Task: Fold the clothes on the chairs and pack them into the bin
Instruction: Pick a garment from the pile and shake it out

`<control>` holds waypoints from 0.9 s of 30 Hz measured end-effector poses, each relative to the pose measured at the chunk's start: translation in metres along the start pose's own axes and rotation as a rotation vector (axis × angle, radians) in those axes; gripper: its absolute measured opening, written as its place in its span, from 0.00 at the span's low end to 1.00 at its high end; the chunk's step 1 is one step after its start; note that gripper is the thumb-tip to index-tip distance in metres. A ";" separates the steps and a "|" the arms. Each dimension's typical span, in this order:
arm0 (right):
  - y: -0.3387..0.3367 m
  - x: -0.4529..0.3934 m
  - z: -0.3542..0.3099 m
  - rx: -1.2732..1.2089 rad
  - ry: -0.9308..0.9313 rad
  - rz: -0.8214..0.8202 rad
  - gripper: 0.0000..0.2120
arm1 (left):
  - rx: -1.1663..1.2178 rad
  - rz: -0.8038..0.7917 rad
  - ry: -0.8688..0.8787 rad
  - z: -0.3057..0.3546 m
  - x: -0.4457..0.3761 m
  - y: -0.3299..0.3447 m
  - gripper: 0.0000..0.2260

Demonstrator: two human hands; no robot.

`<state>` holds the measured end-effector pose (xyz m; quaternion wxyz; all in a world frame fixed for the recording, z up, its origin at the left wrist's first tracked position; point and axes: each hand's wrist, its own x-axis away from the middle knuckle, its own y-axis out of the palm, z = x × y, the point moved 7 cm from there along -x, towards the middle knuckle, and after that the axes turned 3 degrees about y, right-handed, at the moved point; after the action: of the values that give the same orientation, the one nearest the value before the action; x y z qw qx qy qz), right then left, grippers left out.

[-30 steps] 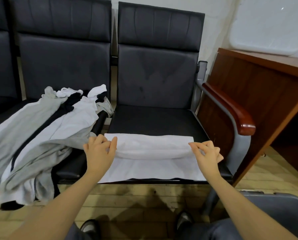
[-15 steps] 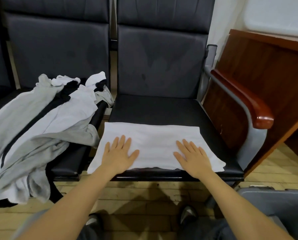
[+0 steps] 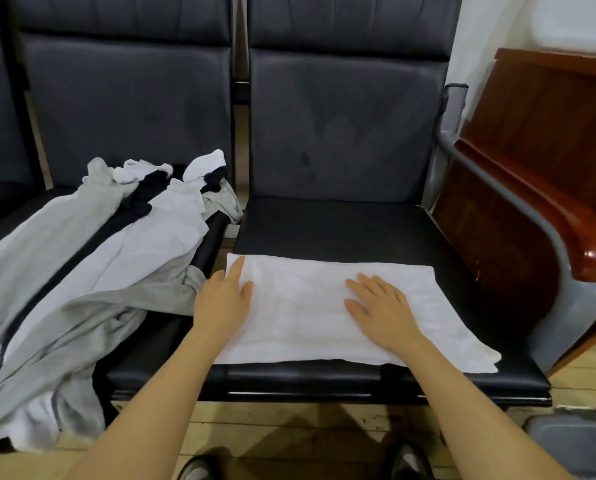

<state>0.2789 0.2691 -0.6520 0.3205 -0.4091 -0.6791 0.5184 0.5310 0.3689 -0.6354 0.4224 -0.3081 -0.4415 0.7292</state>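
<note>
Change: both hands sit further left on the cloth than half a second ago; the left one now reaches its left edge.
Left hand (image 3: pixel 224 299): flat, fingers straight, pressing the white folded garment (image 3: pixel 327 313) at its left border, beside the gap between seats.
Right hand (image 3: pixel 381 308): flat, fingers spread, pressing mid-cloth.
Garment position: front half of the right chair seat (image 3: pixel 341 230); near edge level with the seat lip, right corner overhanging slightly.
Open room: bare black seat behind the cloth (up to the backrest).
Pile of clothes (image 3: pixel 82 271): grey, white and black, on the left chair, draping off its front.
Bin (image 3: pixel 573 441): grey rim, floor, lower right.
</note>
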 end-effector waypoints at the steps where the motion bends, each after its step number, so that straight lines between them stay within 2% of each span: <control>1: 0.001 -0.002 0.001 0.011 0.017 0.000 0.24 | -0.008 0.002 -0.021 -0.005 -0.002 0.000 0.26; 5: -0.003 -0.004 -0.003 0.008 -0.010 0.055 0.23 | -0.052 -0.047 -0.096 -0.015 -0.004 0.008 0.29; 8: -0.005 0.000 -0.014 0.008 -0.131 0.056 0.23 | 0.025 0.021 -0.122 -0.018 -0.008 0.002 0.28; 10: 0.000 0.002 -0.021 -0.011 -0.174 0.001 0.23 | 0.062 0.064 -0.072 -0.015 -0.009 -0.001 0.27; 12: 0.008 0.003 -0.026 0.033 -0.169 -0.056 0.27 | 0.169 0.080 0.000 -0.009 -0.008 -0.005 0.27; 15: 0.016 0.005 -0.040 0.103 -0.154 -0.075 0.38 | 0.419 0.176 0.061 0.000 -0.005 -0.029 0.26; 18: 0.023 0.006 -0.064 0.097 -0.140 -0.076 0.28 | 0.525 0.306 0.137 0.013 -0.001 -0.059 0.23; 21: 0.030 0.007 -0.089 0.029 -0.156 -0.061 0.25 | 0.631 0.331 0.147 0.020 0.006 -0.074 0.20; 26: 0.010 0.006 -0.081 -0.350 -0.142 0.016 0.17 | 0.637 0.355 0.304 0.054 0.020 -0.083 0.18; 27: 0.001 0.008 -0.072 -0.356 -0.140 0.049 0.17 | 0.656 0.357 0.347 0.063 0.022 -0.083 0.17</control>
<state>0.3375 0.3084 -0.6347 0.1822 -0.4389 -0.7705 0.4249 0.4981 0.3852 -0.5356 0.4333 -0.3472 -0.0477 0.8303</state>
